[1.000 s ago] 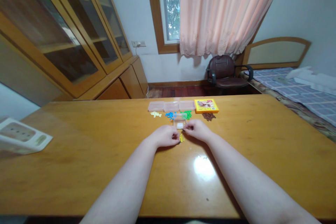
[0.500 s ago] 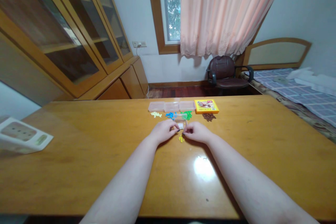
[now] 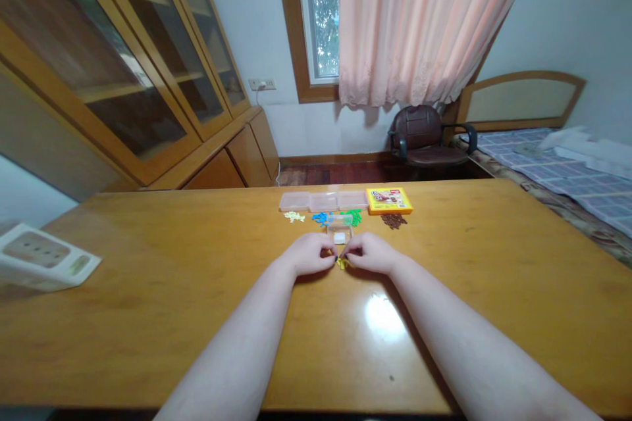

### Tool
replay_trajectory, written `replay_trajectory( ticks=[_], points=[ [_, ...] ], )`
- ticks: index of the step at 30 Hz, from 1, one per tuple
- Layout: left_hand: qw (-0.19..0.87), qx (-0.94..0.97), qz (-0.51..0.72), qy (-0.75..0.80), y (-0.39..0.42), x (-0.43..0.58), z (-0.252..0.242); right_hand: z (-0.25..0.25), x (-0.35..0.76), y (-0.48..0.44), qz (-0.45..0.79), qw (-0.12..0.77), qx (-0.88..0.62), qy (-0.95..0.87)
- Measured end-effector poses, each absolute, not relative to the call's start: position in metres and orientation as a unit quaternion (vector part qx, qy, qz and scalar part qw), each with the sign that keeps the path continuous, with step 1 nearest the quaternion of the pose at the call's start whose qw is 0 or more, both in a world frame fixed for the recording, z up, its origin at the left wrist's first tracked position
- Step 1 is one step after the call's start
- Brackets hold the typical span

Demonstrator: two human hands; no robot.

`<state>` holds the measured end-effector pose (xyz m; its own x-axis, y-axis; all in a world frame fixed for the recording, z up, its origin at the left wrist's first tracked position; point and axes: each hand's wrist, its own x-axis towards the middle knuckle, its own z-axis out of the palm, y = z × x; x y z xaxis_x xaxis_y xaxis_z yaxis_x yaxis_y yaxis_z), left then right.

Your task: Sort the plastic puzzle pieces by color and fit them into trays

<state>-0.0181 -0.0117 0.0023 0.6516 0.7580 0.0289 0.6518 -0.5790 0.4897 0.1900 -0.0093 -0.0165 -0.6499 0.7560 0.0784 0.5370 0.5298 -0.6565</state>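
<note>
My left hand and my right hand rest side by side on the wooden table, fingertips pinched together over a small heap of yellow pieces. Each hand seems to pinch at those pieces; what sits in the fingers is too small to name. Just beyond the fingertips stands a small clear open box with something white in it. Behind it lie a pale yellow heap, a blue heap, a green heap and a brown heap.
A row of clear lidded boxes and a yellow packet lie at the far edge. A white package sits at the left end. Beyond the table are a brown chair, a bed and a glass-door cabinet.
Both hands drew back from the clear box toward me and came down onto the yellow pieces, fingertips meeting over them.
</note>
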Motion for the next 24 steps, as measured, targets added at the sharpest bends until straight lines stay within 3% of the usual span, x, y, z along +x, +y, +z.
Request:
replay_trajectory(
  ticks=[24],
  points=[
    [0.205, 0.873, 0.109, 0.429, -0.0115, -0.0131, -0.0009, -0.0193, 0.1831, -0.0127, 0.259, 0.187, -0.396, -0.861]
  ],
)
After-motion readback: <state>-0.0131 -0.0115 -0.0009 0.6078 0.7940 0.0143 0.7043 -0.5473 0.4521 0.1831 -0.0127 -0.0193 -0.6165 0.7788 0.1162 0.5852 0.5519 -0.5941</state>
